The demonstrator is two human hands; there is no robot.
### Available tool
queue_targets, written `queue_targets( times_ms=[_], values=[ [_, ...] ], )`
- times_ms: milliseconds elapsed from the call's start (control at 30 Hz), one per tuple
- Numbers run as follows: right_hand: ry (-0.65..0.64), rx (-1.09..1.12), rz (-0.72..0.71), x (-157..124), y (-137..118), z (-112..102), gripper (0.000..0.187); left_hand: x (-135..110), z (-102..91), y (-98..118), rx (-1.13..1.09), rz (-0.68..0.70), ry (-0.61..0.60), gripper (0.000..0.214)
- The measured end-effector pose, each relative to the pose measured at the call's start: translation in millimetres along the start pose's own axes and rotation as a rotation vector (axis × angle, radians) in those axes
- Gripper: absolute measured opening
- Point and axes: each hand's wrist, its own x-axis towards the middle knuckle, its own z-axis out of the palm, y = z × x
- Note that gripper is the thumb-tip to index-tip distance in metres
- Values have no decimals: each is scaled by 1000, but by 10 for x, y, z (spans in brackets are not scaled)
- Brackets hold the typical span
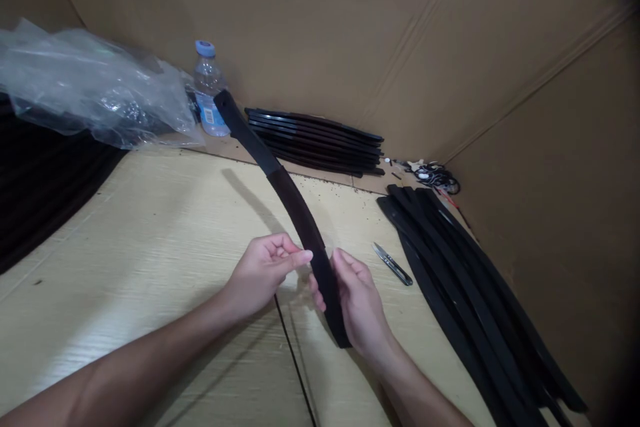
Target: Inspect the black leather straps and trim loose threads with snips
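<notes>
A long, curved black strip (299, 208) with a dark brown wrapped middle and a small hole near its far end slants up over the table. My right hand (364, 303) is closed around its near part, thumb on the right edge and fingertips showing on the left. On the strip's left side, my left hand (265, 273) is pinched, thumb tip against the strip near the wrap's lower edge. A thin black cord (293, 347) runs from under my left hand to the bottom of the view. What exactly lies between those fingertips is hidden.
Small thread snips (393, 264) lie right of my hands, beside a pile of black strips (465, 280). More strips (315, 143) are stacked at the back near a water bottle (207, 90). Plastic bags (95, 87) cover dark strips at left. Cardboard walls (320, 20) enclose the table.
</notes>
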Motion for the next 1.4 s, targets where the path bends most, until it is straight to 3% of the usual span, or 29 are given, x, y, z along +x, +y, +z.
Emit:
queue_targets(
  times_ms=[100,333,467,600,800,1000,1200,1400],
  values=[
    [-61,-47,-83,5,5,-29,23,48,-50,1,-10,21,10,34],
    [-175,-197,-4,11,-35,-112,20,51,-92,37,-27,-3,-169,29],
    [-302,-115,53,-5,-86,-97,23,24,-94,64,-20,-13,-264,23],
    [-273,-63,4,-19,-67,-71,28,11,-83,61,-13,-14,-293,23],
    [-115,-76,23,-31,3,-40,30,-21,-29,-7,83,19,-115,28],
    [-10,-149,-12,-39,39,10,33,-93,82,-35,80,21,-28,33],
    [-29,-52,41,-2,-3,15,31,-28,57,-27,10,-12,24,36],
    [-50,-65,31,20,-42,-25,27,-5,3,-37,-108,-41,-19,36]
  ],
)
